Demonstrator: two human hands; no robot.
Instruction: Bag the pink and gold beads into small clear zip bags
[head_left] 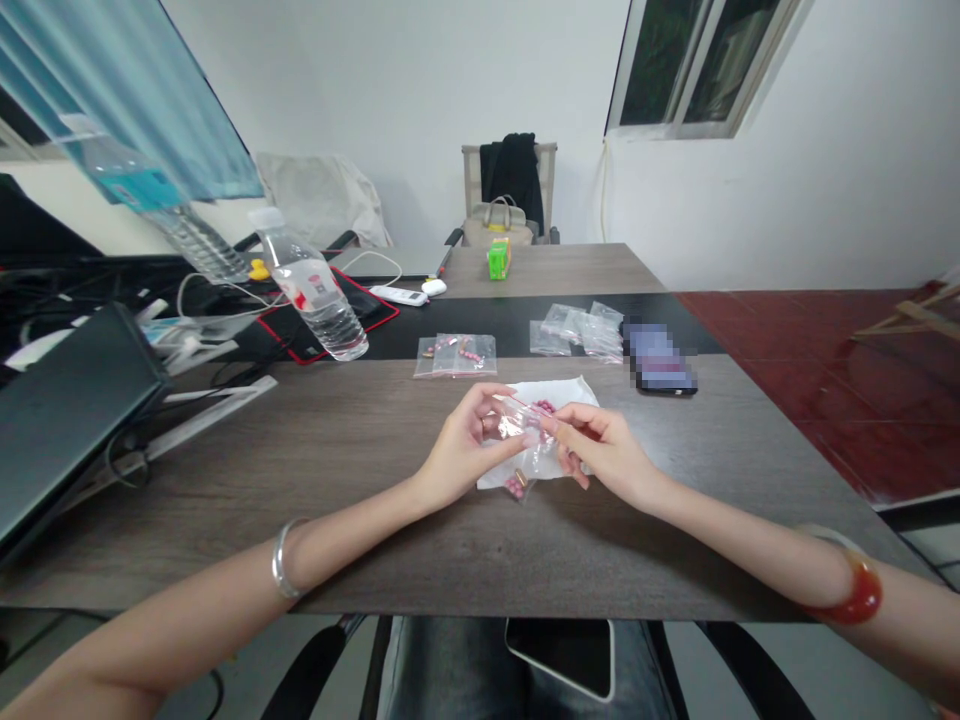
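As left hand (472, 447) and right hand (604, 450) pinch a zip bag (521, 425), paper (577, 395) beneath; bagged beads (454, 355) beyond

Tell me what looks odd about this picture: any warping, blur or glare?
In the head view, wide-angle warping makes the window lean; the phone is blocked out by pixelation; and the small plastic bag between the left hand and right hand shows bright glare.
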